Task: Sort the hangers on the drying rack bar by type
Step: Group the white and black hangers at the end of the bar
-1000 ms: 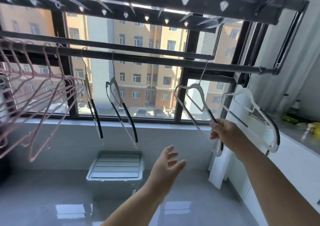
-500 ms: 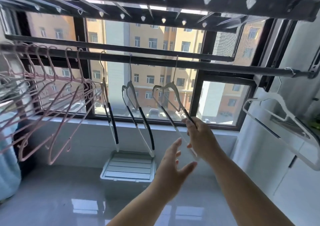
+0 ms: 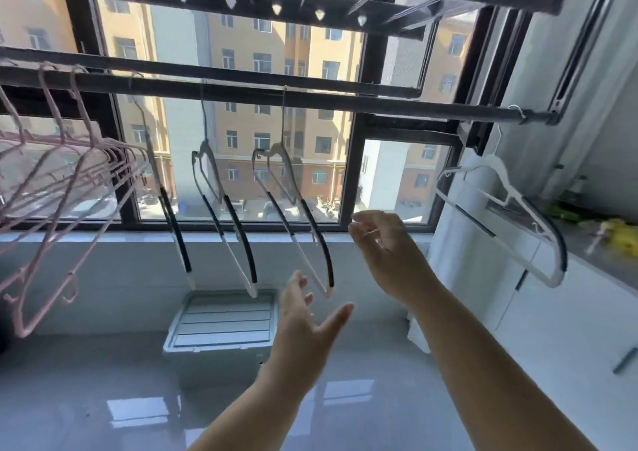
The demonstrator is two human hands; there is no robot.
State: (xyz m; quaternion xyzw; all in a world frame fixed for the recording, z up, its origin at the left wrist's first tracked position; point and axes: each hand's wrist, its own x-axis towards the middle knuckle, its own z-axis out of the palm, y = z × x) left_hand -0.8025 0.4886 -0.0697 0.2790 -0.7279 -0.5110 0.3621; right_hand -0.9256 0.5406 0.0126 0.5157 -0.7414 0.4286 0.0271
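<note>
I have let go of the third hanger (image 3: 293, 215), and the last hanger (image 3: 500, 215) now hangs right of my open, empty right hand (image 3: 383, 247), which is nearer than my open left hand (image 3: 303, 319).

Big black-framed window (image 3: 355, 174) far side, bright daylight, orange apt blocks (image 3: 276, 70) outside. Pale sill (image 3: 103, 238) below it. Glossy grey floor (image 3: 103, 399) w/ window glare. Grey lidded box (image 3: 221, 329) far centre on floor. White cabinets (image 3: 552, 312) right, grey counter (image 3: 593, 247) on top.
</note>
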